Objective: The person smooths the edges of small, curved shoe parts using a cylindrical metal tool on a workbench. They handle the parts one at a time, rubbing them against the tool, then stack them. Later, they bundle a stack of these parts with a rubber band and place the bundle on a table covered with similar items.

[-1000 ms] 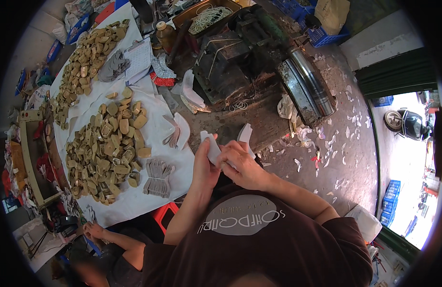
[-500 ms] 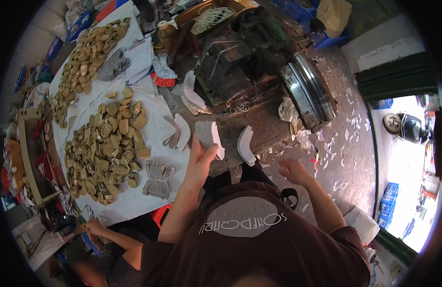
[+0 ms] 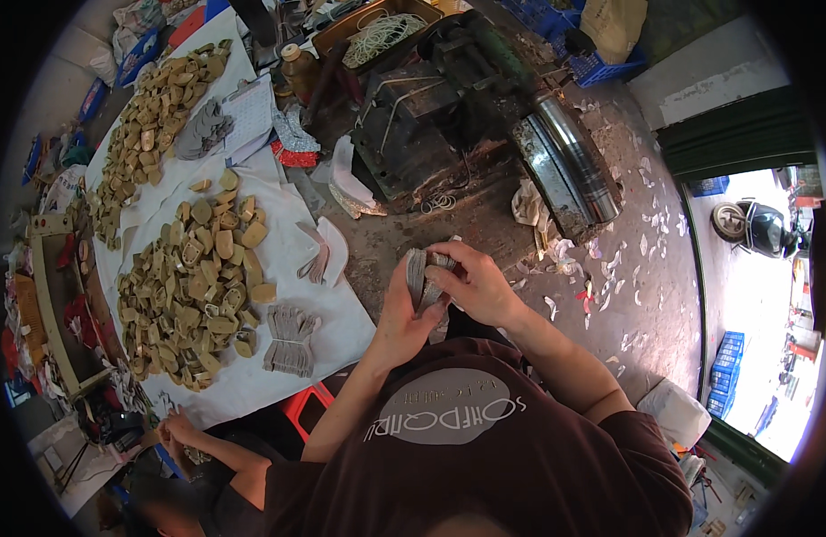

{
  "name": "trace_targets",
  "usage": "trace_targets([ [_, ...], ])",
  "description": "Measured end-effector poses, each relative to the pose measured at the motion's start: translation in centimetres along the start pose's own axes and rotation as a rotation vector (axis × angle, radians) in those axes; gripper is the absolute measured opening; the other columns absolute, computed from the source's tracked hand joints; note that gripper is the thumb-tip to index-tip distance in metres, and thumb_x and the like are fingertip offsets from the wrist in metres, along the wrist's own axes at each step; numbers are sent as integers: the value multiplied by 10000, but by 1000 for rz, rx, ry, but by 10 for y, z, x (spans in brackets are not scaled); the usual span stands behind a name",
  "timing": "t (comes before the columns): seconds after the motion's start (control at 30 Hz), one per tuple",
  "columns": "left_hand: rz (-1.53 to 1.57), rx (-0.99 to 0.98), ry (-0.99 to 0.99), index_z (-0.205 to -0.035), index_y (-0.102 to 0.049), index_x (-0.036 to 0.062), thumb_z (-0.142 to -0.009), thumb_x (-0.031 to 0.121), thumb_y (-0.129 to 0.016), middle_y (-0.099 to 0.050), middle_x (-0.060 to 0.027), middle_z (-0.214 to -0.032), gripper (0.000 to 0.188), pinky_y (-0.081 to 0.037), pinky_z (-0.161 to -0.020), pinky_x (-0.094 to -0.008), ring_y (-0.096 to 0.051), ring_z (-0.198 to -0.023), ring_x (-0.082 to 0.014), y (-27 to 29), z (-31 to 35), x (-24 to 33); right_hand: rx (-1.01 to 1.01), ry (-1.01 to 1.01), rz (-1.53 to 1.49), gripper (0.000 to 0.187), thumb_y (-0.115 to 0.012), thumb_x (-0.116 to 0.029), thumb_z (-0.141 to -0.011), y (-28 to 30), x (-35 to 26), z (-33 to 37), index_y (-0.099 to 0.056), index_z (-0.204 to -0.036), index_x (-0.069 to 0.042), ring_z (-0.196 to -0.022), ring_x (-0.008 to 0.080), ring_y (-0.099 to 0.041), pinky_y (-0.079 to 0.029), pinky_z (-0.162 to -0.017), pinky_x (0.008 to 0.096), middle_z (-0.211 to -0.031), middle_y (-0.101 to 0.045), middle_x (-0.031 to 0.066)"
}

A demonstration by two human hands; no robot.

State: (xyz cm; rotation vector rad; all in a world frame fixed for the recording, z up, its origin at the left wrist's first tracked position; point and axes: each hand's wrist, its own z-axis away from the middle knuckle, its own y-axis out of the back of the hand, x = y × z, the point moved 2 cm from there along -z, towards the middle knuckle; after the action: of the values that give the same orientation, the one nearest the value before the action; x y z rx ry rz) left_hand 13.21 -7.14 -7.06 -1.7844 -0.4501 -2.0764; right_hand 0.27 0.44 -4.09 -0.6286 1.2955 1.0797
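Observation:
My left hand (image 3: 402, 315) grips a stack of thin grey cut pieces (image 3: 417, 276) at the table's front edge. My right hand (image 3: 477, 285) closes from the other side on a second part of the grey pieces (image 3: 441, 263), its fingers bent over the top. The hands nearly touch and partly hide the pieces. On the white sheet (image 3: 337, 324) to the left lie a tied bundle of similar grey pieces (image 3: 290, 342) and a fanned stack with a white curved face (image 3: 331, 252). Another white curved stack (image 3: 349, 181) rests beyond my hands, beside the machine.
Heaps of tan blocks (image 3: 194, 291) cover much of the white sheet. A dark machine (image 3: 413, 116) and a shiny metal roller (image 3: 576, 161) stand ahead and to the right. A tray of cord (image 3: 377, 36) sits at the back. A co-worker's hands (image 3: 173, 431) are at lower left.
My right hand has come in from the right, off the table, to the pieces in my left hand. The white curved stack at the table edge no longer shows there. The view has shifted slightly.

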Motion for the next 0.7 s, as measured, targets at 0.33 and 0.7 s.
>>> trace_targets([
  [0.33, 554, 257, 303, -1222, -402, -7, -984, 172, -330, -559, -89, -1028, 307, -457, -787, -277, -549, -908, -134, -8, -9, 2, 52, -136, -399, 265, -502, -70, -887, -13, 11, 2, -466, -1123, 45, -628, 154, -650, -526, -536, 244, -863, -636, 104],
  [0.7, 894, 413, 400, -1071, -453, 52, -941, 166, -416, -539, -58, -792, 177, -469, -688, -312, -533, -746, -159, 51, 0, -42, 121, -374, -259, 279, -598, -231, -891, 67, 49, 4, -549, -1004, 20, -453, 87, -522, -416, -392, 220, -662, -589, 68],
])
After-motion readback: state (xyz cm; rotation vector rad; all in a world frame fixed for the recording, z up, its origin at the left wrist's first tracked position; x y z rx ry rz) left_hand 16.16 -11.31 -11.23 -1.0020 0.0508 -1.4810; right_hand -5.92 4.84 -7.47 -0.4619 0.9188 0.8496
